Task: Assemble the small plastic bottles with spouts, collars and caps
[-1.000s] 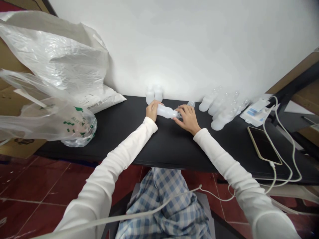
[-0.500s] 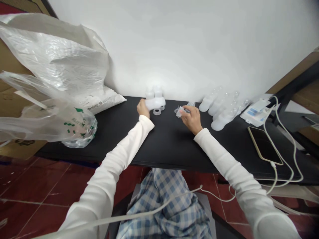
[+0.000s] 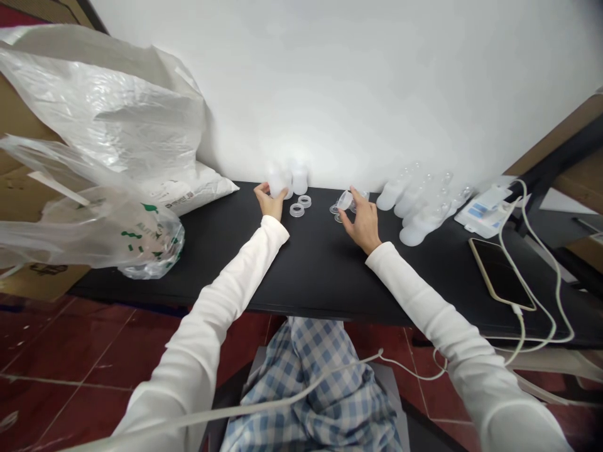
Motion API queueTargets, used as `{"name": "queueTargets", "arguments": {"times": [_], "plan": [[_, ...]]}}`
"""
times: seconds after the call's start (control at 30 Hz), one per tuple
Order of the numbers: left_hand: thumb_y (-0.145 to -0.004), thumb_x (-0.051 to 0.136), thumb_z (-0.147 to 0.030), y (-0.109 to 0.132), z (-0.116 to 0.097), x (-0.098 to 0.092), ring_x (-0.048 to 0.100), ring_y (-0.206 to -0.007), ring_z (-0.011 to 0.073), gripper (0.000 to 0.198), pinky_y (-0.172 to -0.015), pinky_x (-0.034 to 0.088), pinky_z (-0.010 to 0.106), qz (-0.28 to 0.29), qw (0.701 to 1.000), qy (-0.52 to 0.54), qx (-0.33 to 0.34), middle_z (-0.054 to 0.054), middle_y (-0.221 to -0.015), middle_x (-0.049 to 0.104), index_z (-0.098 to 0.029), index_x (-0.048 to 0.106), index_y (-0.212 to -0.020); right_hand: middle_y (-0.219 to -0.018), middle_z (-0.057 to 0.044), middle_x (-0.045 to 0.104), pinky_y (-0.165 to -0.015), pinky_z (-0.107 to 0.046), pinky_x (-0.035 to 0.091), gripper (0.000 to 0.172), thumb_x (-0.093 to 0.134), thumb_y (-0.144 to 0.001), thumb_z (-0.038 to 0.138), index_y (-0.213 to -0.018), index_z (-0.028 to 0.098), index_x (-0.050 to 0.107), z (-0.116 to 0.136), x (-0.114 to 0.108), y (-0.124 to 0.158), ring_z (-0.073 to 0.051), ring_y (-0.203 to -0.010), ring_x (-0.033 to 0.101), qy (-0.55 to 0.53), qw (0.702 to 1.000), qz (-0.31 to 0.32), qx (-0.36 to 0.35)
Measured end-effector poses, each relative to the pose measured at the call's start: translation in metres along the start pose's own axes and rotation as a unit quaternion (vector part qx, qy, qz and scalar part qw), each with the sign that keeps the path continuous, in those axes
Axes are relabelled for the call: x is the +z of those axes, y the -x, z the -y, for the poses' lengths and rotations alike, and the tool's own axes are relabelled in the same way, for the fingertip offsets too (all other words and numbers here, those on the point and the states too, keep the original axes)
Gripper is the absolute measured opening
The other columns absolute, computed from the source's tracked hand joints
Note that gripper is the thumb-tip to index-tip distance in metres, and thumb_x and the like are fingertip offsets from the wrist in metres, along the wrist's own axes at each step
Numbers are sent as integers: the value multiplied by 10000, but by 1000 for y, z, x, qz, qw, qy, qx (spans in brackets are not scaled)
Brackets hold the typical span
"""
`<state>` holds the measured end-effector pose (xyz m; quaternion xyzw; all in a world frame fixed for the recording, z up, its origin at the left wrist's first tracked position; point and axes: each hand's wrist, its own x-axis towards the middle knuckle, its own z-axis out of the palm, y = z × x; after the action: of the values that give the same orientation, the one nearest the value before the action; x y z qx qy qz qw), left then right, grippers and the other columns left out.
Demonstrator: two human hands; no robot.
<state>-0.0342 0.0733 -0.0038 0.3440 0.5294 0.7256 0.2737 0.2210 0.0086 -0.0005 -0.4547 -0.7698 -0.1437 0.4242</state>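
Note:
My left hand (image 3: pixel 270 202) has its fingers round the lower part of a white translucent bottle (image 3: pixel 277 180), now upright close to the wall. Right beside it stands a second white bottle (image 3: pixel 299 177). Two clear plastic rings, a nearer ring (image 3: pixel 296 210) and a farther ring (image 3: pixel 304 201), lie on the black table just right of that hand. My right hand (image 3: pixel 362 220) pinches a clear plastic cap (image 3: pixel 345 200) between thumb and fingers. Other small clear pieces (image 3: pixel 334 209) lie under and behind it, partly hidden.
Several white bottles with clear domed tops (image 3: pixel 419 204) lie to the right. Beyond them are a white-and-blue packet (image 3: pixel 485 210) and a phone (image 3: pixel 502 274) on a charging cable. A large white sack (image 3: pixel 127 119) and a clear plastic bag (image 3: pixel 141 238) take up the left side.
My left hand has turned the bottle from lying sideways to upright, shifting it slightly left beside the other bottle. The cap in my right hand has tilted and risen a little.

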Motion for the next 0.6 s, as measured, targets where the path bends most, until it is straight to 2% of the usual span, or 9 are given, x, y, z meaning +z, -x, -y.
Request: {"name": "queueTargets", "arguments": {"times": [0.1,0.23,0.33,0.47,0.6], "plan": [[-617,821,-62,-1,5,-7,586,-1219,215,553,-1115,442,384,9,992,-116,40,72,-1228,597,-214,498,-1039,-1203,-175,633,-925,-505,531,571,522,-990,472,-1453,161,397,-4,5,2,-290,-1033,650,-23,999,-23,1],[-628,823,-111,1,6,-13,582,-1195,241,498,-1104,429,424,17,980,-197,16,37,-1103,667,-241,527,-1007,-1118,-164,638,-856,-500,561,473,554,-975,497,-1295,165,449,-8,12,6,-279,-967,656,-36,998,-50,-7],[-660,805,-129,3,4,-12,614,-1087,222,461,-1048,463,405,38,974,-223,4,36,-1113,682,-237,543,-1023,-1066,-150,647,-815,-497,566,417,554,-973,502,-1214,174,460,-9,14,7,-270,-923,654,-23,998,-58,-14],[-680,812,-164,3,3,-12,644,-941,188,459,-996,500,367,67,967,-246,25,81,-1165,647,-202,598,-1084,-1053,-147,660,-827,-504,545,398,553,-973,488,-1200,172,471,-8,13,6,-279,-929,658,-26,998,-48,-16],[-676,818,-171,0,5,-13,634,-805,144,474,-975,527,348,70,964,-252,34,60,-1077,583,-202,654,-1119,-1019,-117,677,-852,-486,521,379,540,-983,490,-1199,181,511,-4,10,3,-266,-896,663,-30,999,-28,-17]]}}
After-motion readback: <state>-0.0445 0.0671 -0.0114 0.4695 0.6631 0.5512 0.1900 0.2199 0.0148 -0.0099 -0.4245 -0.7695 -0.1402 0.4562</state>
